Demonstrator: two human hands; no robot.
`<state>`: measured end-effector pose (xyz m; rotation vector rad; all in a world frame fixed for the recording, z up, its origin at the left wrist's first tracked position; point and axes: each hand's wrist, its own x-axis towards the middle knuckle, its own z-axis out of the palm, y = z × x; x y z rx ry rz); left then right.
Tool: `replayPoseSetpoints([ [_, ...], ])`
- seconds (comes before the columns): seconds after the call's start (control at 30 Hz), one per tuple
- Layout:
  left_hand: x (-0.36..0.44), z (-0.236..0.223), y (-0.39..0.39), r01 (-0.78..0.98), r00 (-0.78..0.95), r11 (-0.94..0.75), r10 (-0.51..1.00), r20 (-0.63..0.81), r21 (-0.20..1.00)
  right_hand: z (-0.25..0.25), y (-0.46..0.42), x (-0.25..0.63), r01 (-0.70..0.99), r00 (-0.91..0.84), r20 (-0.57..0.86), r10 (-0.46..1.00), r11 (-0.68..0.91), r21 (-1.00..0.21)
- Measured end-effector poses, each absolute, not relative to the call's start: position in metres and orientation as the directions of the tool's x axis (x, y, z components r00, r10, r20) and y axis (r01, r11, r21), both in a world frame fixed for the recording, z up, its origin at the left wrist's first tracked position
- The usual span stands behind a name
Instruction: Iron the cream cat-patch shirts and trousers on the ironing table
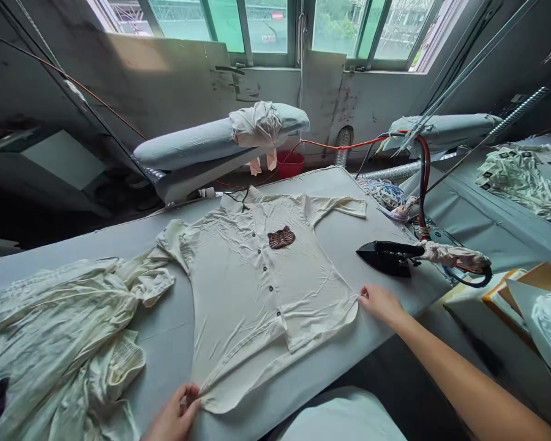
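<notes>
A cream short-sleeved shirt (239,275) lies spread face up on the grey padded ironing table (165,343). Dark buttons run down its front, and a brown cat-face patch (281,237) sits on the chest. My left hand (177,413) pinches the hem at its lower left corner. At the lower right corner, my right hand (380,303) grips the hem between thumb and fingers. Wrinkles cross the shirt's body. Just beyond my right hand, a black iron (390,257) with a cloth-wrapped handle rests on the table.
Crumpled cream garments (68,324) lie at the left. Behind the table stands a padded sleeve arm (188,144) wrapped with cloth. Red and black hoses (425,177) rise from the iron. A box (528,300) is at right; more garments (523,177) lie on another table. A red bucket (290,164) stands behind.
</notes>
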<state>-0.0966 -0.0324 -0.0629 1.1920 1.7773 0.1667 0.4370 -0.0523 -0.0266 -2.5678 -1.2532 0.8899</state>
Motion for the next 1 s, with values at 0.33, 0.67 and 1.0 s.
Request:
replayPoseSetpoints([
  [0.33,0.069,-0.03,-0.061,0.837,0.485,-0.083,0.569,-0.664,0.541,-0.015,-0.08,0.35,0.899,-0.233,-0.543,0.807,-0.034,-0.436],
  [0.67,0.111,-0.049,-0.011,0.919,0.281,-0.189,0.93,-0.239,0.345,-0.032,-0.046,0.286,0.787,-0.484,-0.456,0.746,0.145,-0.599],
  [1.0,0.146,-0.054,-0.061,0.978,-0.055,0.084,0.987,-0.15,0.193,0.008,-0.025,0.542,0.932,-0.01,-0.076,0.997,-0.019,-0.363],
])
